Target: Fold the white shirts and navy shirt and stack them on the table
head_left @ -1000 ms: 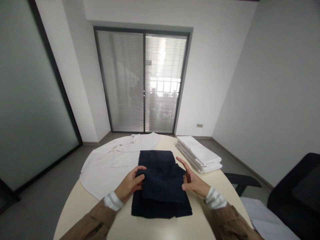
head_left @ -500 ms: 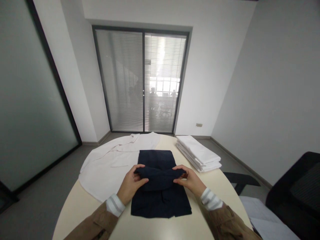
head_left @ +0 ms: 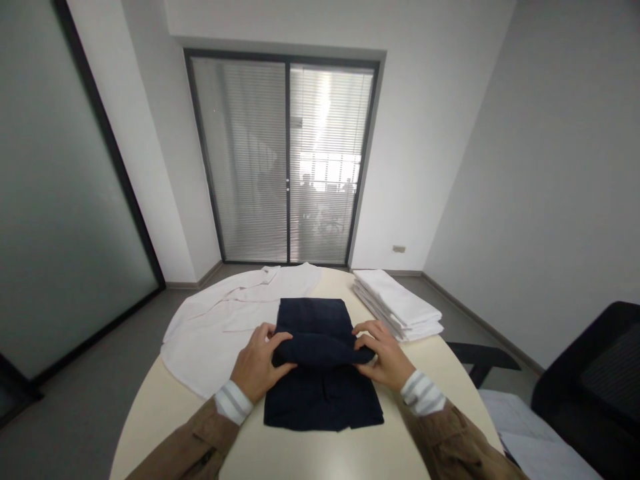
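The navy cloth point(head_left: 324, 400) lies folded on the table point(head_left: 150, 413), centred between the left hand point(head_left: 257, 363) and the right hand point(head_left: 387, 357). The left hand is closed on the left end of a raised fold, thumb on the near side and fingers on the far side. The right hand grips the right end of the same fold in a matching pinch. The fold spans the gap between the hands as a thick, rounded band. One flat section of the cloth extends beyond the hands; a second flat section extends from the band toward the wearer, between the wrists. The white shirt point(head_left: 210, 343) is spread flat to the left of and beyond the left hand, its edge meeting the cloth. The stack of folded white fabric point(head_left: 397, 303) sits beyond the right hand, just beside the far part of the cloth and apart from it. Striped cuffs point(head_left: 233, 402) show at both wrists below brown sleeves point(head_left: 193, 440). A black chair point(head_left: 595, 393) stands well to the right of the right hand.
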`<action>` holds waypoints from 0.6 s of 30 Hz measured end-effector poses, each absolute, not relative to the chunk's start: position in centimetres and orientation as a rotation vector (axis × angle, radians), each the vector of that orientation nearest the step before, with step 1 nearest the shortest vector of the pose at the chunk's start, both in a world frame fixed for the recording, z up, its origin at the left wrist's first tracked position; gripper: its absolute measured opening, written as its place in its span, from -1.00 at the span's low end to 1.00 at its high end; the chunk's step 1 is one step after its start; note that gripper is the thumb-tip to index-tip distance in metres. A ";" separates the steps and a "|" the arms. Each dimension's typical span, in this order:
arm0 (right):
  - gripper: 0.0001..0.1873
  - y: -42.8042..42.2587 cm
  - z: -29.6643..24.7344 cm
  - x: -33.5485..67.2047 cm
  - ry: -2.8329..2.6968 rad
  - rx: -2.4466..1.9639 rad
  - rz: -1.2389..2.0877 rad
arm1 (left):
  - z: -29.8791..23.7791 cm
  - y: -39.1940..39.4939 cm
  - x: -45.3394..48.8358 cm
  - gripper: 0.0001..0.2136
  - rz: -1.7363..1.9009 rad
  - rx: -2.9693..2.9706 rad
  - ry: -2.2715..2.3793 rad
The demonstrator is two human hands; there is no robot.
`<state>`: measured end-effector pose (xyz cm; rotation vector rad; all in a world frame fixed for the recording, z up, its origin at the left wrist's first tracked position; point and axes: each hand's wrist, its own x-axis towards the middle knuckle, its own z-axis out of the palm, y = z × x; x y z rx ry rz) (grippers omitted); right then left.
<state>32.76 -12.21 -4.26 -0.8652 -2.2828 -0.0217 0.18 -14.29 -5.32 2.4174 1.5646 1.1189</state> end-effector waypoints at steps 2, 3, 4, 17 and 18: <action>-0.76 -12.3 -4.5 32.7 -2.318 -0.857 0.067 | -5.1 -14.4 0.1 -0.70 1.168 2.573 1.511; -0.75 -12.4 -4.6 32.8 -2.333 -0.867 0.108 | -4.9 -14.4 0.1 -0.73 1.162 2.647 1.446; -0.74 -12.4 -4.6 32.8 -2.349 -0.879 0.142 | -4.7 -14.5 0.1 -0.74 1.135 2.714 1.368; -0.94 -13.0 -3.8 32.6 -2.500 -0.865 0.117 | -3.9 -15.3 1.0 -0.85 0.856 3.034 0.923; -0.95 -13.0 -3.9 32.6 -2.508 -0.879 0.111 | -3.9 -15.3 1.1 -0.84 0.839 3.037 0.928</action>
